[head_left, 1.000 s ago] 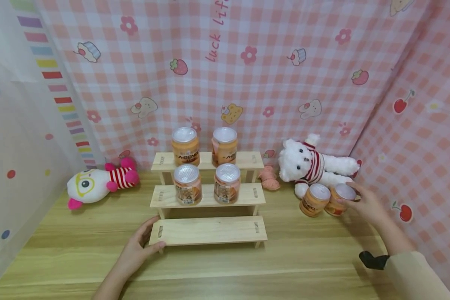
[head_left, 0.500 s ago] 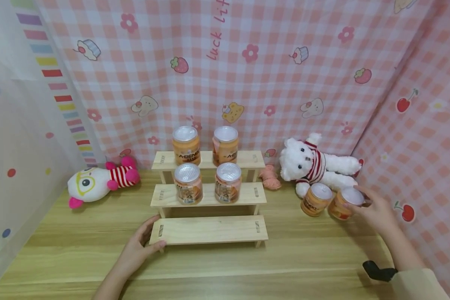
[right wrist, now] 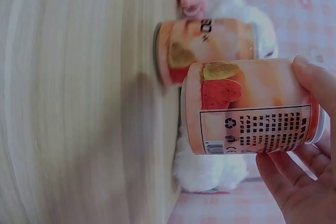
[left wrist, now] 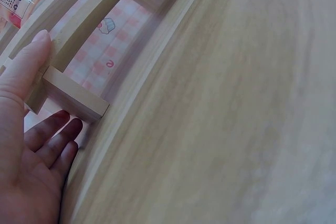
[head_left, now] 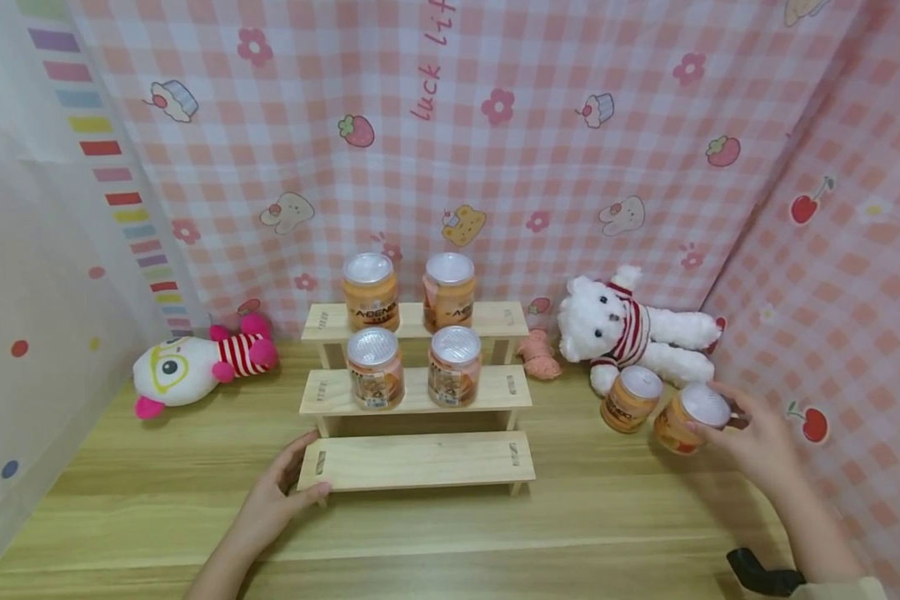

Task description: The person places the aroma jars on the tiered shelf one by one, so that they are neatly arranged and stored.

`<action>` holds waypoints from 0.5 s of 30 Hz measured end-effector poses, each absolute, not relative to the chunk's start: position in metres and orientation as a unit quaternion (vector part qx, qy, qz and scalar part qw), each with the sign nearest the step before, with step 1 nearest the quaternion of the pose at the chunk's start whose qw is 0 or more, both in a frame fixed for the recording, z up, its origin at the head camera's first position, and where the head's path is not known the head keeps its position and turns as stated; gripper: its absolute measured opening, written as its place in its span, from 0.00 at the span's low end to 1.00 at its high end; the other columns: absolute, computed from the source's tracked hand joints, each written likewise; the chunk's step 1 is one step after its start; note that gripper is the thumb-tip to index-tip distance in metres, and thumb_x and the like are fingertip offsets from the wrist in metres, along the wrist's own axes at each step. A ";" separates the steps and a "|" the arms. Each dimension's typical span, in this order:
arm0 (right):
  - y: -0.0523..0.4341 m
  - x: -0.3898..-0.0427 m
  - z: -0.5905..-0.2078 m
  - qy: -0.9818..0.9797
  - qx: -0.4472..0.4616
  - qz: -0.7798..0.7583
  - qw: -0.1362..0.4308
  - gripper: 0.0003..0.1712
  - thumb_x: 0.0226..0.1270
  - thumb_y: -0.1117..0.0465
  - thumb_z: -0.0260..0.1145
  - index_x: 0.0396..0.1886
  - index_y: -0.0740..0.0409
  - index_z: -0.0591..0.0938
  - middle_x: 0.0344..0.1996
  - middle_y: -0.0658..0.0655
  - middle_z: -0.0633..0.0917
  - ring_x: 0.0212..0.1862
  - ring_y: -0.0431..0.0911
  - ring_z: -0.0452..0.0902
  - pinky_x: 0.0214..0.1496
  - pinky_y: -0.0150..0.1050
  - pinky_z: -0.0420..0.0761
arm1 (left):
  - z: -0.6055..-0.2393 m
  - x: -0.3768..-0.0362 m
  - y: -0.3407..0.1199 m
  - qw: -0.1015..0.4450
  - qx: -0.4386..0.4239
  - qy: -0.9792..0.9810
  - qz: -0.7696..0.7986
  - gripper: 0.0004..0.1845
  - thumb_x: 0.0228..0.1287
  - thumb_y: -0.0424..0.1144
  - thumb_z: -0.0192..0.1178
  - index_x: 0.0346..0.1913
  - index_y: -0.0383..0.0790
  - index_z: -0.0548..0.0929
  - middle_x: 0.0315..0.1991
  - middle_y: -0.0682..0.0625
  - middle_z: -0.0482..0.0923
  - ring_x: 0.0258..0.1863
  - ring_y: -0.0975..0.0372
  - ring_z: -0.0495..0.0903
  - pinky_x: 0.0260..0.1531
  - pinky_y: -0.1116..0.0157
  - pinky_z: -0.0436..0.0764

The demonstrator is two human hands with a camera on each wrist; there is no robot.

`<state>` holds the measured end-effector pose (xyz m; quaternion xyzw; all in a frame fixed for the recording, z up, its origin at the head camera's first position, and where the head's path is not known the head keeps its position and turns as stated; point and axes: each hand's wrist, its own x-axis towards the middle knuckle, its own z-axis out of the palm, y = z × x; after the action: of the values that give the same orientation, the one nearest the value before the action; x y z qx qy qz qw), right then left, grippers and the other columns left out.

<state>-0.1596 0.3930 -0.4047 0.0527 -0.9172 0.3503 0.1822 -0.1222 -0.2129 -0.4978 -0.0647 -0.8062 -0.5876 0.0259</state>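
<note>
A three-step wooden stand (head_left: pixel 417 460) sits mid-table with two orange jars (head_left: pixel 371 292) on its top step and two more (head_left: pixel 376 369) on the middle step; the bottom step is bare. My left hand (head_left: pixel 276 493) rests open against the bottom step's left end (left wrist: pixel 73 99), thumb along the wood. My right hand (head_left: pixel 750 435) grips an orange jar (head_left: pixel 687 419) near its lid and holds it tilted just above the table (right wrist: pixel 247 106). Another orange jar (head_left: pixel 630 399) stands beside it, in front of a white teddy bear (head_left: pixel 630 333).
A white and pink plush toy (head_left: pixel 195 365) lies at the left of the wooden table (head_left: pixel 450 533). A small pink knitted item (head_left: pixel 538 357) sits between stand and bear. Pink checked cloth walls (head_left: pixel 495 150) close the back and right; a pale curtain hangs at left.
My right hand has taken the rightmost jar, lifted it off the table and drawn it slightly toward me and right. The left hand has stayed on the stand.
</note>
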 end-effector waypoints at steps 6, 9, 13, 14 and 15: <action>0.379 -0.149 -0.399 -0.909 0.054 0.363 0.197 0.37 0.50 0.65 0.78 0.60 0.69 0.74 0.48 0.68 0.78 0.41 0.22 0.67 0.38 0.17 0.72 | -0.497 -0.122 -0.213 0.025 -0.066 -0.808 -0.585 0.39 0.55 0.36 0.71 0.70 0.40 0.65 0.66 0.38 0.66 0.63 0.55 0.65 0.53 0.80 0.63; 0.372 -0.144 -0.397 -0.908 0.050 0.359 0.208 0.37 0.48 0.65 0.79 0.59 0.67 0.76 0.48 0.66 0.79 0.39 0.22 0.68 0.35 0.19 0.73 | -0.497 -0.121 -0.213 0.024 -0.066 -0.807 -0.586 0.39 0.55 0.36 0.71 0.70 0.40 0.65 0.66 0.39 0.65 0.62 0.63 0.65 0.53 0.80 0.63; 0.359 -0.139 -0.393 -0.903 0.049 0.367 0.218 0.36 0.46 0.65 0.80 0.57 0.65 0.77 0.45 0.56 0.80 0.39 0.23 0.70 0.36 0.19 0.73 | -0.496 -0.121 -0.213 0.023 -0.067 -0.805 -0.590 0.39 0.55 0.35 0.70 0.69 0.40 0.65 0.67 0.39 0.64 0.61 0.65 0.64 0.53 0.80 0.63; 0.356 -0.138 -0.392 -0.901 0.051 0.371 0.219 0.36 0.45 0.65 0.80 0.57 0.65 0.77 0.45 0.53 0.79 0.39 0.24 0.70 0.37 0.19 0.73 | -0.496 -0.121 -0.213 0.023 -0.068 -0.804 -0.590 0.39 0.55 0.35 0.70 0.69 0.40 0.65 0.67 0.39 0.64 0.62 0.63 0.64 0.53 0.80 0.63; 0.352 -0.136 -0.390 -0.900 0.051 0.375 0.217 0.36 0.45 0.65 0.80 0.57 0.65 0.77 0.44 0.51 0.79 0.40 0.26 0.71 0.38 0.19 0.73 | -0.496 -0.121 -0.213 0.023 -0.069 -0.804 -0.590 0.39 0.55 0.35 0.70 0.69 0.40 0.65 0.67 0.39 0.64 0.63 0.60 0.64 0.53 0.80 0.62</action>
<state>-0.1363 0.3523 -0.3904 0.0509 -0.9001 0.3746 0.2168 -0.1213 -0.2127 -0.4961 -0.0688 -0.8039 -0.5903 0.0231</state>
